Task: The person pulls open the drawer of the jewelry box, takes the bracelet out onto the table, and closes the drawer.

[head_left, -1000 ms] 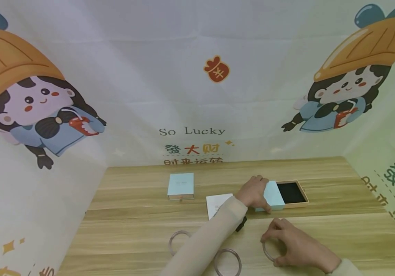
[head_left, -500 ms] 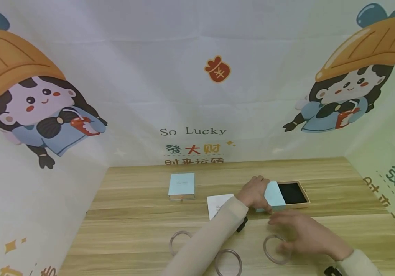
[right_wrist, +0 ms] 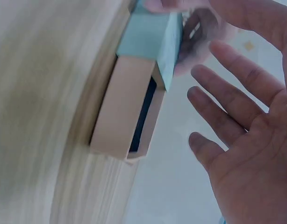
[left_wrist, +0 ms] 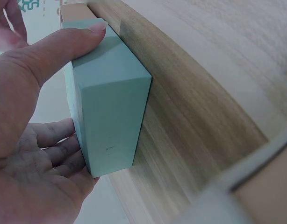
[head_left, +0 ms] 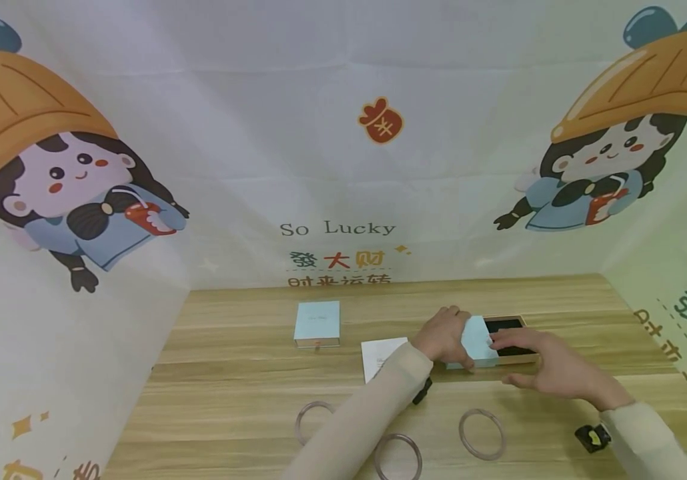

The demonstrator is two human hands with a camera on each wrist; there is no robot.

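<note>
My left hand [head_left: 444, 338] grips the light blue sleeve of a drawer-style jewelry box [head_left: 478, 344], its thumb along the near side and fingers at the far side. The box's tan drawer [right_wrist: 122, 107] is partly slid out to the right, with a black lining [head_left: 502, 324] inside. Over that drawer hovers my right hand [head_left: 562, 370], fingers extended and holding nothing; in the right wrist view its fingers [right_wrist: 232, 95] are apart from the box. Nearer me, a translucent bangle [head_left: 461, 431] lies flat on the table.
Two more bangles lie near the left forearm, one bangle [head_left: 298, 425] partly hidden by the sleeve and another bangle [head_left: 419, 459] at the front edge of view. A closed blue box [head_left: 317, 321] stands back left. A white card [head_left: 373, 360] lies partly under the left arm.
My right hand has let go of the bangle, leaving it on the table, and has moved up and right to the drawer. The left hand has stayed on the box.
</note>
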